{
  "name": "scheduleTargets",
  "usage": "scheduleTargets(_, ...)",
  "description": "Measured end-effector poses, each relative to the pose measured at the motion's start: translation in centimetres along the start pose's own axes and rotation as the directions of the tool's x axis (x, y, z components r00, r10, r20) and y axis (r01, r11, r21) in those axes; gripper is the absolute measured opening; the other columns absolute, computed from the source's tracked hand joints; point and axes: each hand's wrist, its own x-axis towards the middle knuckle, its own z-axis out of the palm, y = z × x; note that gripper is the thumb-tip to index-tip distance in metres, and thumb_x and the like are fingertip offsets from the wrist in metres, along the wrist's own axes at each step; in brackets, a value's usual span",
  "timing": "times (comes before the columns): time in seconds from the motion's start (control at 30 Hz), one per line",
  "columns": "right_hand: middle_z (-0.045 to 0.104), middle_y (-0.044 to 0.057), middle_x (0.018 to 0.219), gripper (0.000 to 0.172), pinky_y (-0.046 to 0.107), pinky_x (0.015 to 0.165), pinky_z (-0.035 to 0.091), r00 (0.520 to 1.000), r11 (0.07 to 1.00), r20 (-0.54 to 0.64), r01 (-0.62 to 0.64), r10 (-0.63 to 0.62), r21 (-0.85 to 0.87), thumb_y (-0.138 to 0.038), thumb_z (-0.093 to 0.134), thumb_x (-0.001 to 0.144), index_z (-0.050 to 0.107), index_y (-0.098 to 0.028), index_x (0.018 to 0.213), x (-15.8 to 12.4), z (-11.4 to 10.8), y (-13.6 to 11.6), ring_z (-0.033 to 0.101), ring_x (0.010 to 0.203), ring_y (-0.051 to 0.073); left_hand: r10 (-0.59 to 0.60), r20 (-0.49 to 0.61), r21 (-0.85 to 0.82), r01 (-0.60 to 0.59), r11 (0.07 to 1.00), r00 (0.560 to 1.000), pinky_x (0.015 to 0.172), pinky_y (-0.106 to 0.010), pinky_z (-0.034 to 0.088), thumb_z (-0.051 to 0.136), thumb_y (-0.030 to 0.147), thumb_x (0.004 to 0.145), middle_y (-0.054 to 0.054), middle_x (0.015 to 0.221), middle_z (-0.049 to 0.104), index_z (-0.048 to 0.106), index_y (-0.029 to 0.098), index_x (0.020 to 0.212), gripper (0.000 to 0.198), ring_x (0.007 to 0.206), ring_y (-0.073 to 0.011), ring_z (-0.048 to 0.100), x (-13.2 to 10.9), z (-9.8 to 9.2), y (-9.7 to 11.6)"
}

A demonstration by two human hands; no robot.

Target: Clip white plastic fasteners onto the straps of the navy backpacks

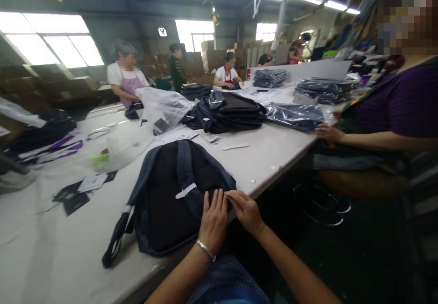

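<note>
Backpack (160, 212), dark navy and black, lies strap side up in the lower middle of the frame, along the near edge of a white table (263, 158). At the far left sits a dark bundle (44, 133) with purple strips. Right of it, dark tags (77, 202) and a white card (91, 183) overlap; their print is too small to read. In the upper left, a person in a lilac apron (130, 85) stands behind a clear plastic bag (164, 105) showing a dark label, also illegible. A white strip (186, 191) lies across the backpack's strap. The left hand (215, 219) rests flat on the backpack's right part, fingers straight, clasping nothing. Beside it, the right hand (248, 212) has thumb and fingertips drawn together at the bag's edge; whether they pinch fabric I cannot tell. Beyond, in the upper middle, dark bags (236, 112) are piled near printed papers (179, 135), unreadable. Farther right, a co-worker's hand (329, 133) is beside a plastic-wrapped dark bag (296, 116).
</note>
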Motion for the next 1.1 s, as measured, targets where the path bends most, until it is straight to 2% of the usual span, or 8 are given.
scheduleTargets(0.13, 0.059, 0.008, 0.125, 0.036, 0.035, 0.1, 0.047, 0.988, 0.982, 0.103, 0.125, -0.111, -0.142, -0.021, 0.042, 0.094, 0.054, -0.023, 0.127, -1.6, 0.4, 1.1, 0.056, 0.116, 0.019, 0.214, -0.117, -0.172, -0.232, 0.958, 0.97, 0.112, -0.048, 0.029, 0.044, 0.01, 0.087, -0.009, 0.133, 0.055, 0.047, 0.021, 0.133, 0.047, 0.131, -0.0222, 0.042, -6.9, -3.6, -1.7)
scheduleTargets(0.23, 0.054, 0.009, 0.133, 0.045, 0.049, 0.11, 0.033, 0.926, 0.902, 0.267, 0.338, -0.268, -0.267, -0.029, 0.053, 0.089, 0.047, -0.022, 0.133, -1.1, 0.3, 0.6, 0.046, 0.127, 0.025, -0.067, -0.303, -0.287, -0.024, 0.957, 0.951, 0.101, -0.035, 0.045, 0.05, 0.009, 0.086, -0.006, 0.118, 0.065, 0.055, 0.023, 0.122, 0.039, 0.117, -0.0171, 0.055, -13.0, -5.0, -4.0)
scheduleTargets(0.3, 0.054, 0.008, 0.134, 0.056, 0.055, 0.113, 0.022, 0.864, 0.824, 0.353, 0.471, -0.358, -0.317, -0.032, 0.058, 0.087, 0.04, -0.021, 0.139, -0.2, 0.7, -0.9, 0.041, 0.131, 0.027, -0.492, -0.361, -0.428, 0.328, 0.842, 0.792, 0.093, -0.034, 0.05, 0.05, 0.012, 0.087, -0.006, 0.113, 0.065, 0.057, 0.023, 0.115, 0.032, 0.11, -0.0178, 0.059, -16.2, -5.1, -5.7)
scheduleTargets(0.37, 0.052, 0.008, 0.136, 0.062, 0.056, 0.114, 0.018, 0.818, 0.768, 0.406, 0.548, -0.407, -0.333, -0.029, 0.058, 0.086, 0.033, -0.02, 0.142, 0.7, 1.7, -2.9, 0.039, 0.132, 0.027, -0.814, -0.295, -0.601, 0.566, 0.565, 0.5, 0.089, -0.037, 0.052, 0.05, 0.017, 0.087, -0.009, 0.115, 0.062, 0.056, 0.021, 0.113, 0.027, 0.109, -0.0201, 0.059, -18.2, -4.7, -7.3)
scheduleTargets(0.47, 0.041, 0.009, 0.145, 0.068, 0.056, 0.114, 0.017, 0.819, 0.753, 0.42, 0.547, -0.391, -0.365, -0.021, 0.058, 0.083, 0.029, -0.019, 0.144, 1.6, 4.0, -6.1, 0.033, 0.135, 0.029, -0.964, -0.037, -0.799, 0.572, 0.186, 0.262, 0.088, -0.039, 0.053, 0.052, 0.019, 0.084, -0.013, 0.114, 0.061, 0.054, 0.016, 0.112, 0.028, 0.108, -0.0226, 0.06, -19.2, -3.9, -9.3)
scheduleTargets(0.6, 0.023, 0.011, 0.153, 0.078, 0.056, 0.111, 0.025, 0.796, 0.743, 0.499, 0.555, -0.344, -0.373, -0.014, 0.06, 0.073, 0.03, -0.019, 0.144, 2.4, 6.8, -8.1, 0.031, 0.135, 0.035, -0.93, 0.159, -0.898, 0.441, 0.003, 0.331, 0.09, -0.039, 0.052, 0.06, 0.018, 0.078, -0.016, 0.125, 0.057, 0.051, 0.016, 0.122, 0.046, 0.114, -0.0246, 0.057, -18.6, -3.4, -10.6)
scheduleTargets(0.77, 0.062, 0.007, 0.124, 0.077, 0.031, 0.076, 0.054, 0.812, 0.76, 0.52, 0.508, -0.265, -0.406, -0.009, 0.051, 0.077, 0.024, -0.025, 0.147, 3.9, 8.2, -7.1, 0.067, 0.092, 0.023, -0.88, 0.074, -0.944, 0.317, 0.09, 0.47, 0.099, -0.043, 0.045, 0.073, 0.022, 0.067, -0.013, 0.145, 0.039, 0.032, 0.023, 0.142, 0.085, 0.131, -0.0293, 0.04, -16.9, -2.9, -10.8)
scheduleTargets(1.1, 0.067, 0.009, 0.115, 0.055, 0.025, 0.057, 0.051, 0.919, 0.818, 0.31, 0.367, -0.245, -0.442, -0.035, 0.05, 0.091, 0.036, -0.022, 0.142, 4.2, 7.9, -6.4, 0.071, 0.078, 0.024, -0.918, 0.159, -0.985, 0.125, -0.122, 0.363, 0.105, -0.044, 0.039, 0.077, 0.019, 0.062, -0.015, 0.137, 0.05, 0.003, 0.02, 0.149, 0.114, 0.121, -0.0266, 0.052, -13.1, -3.2, -11.8)
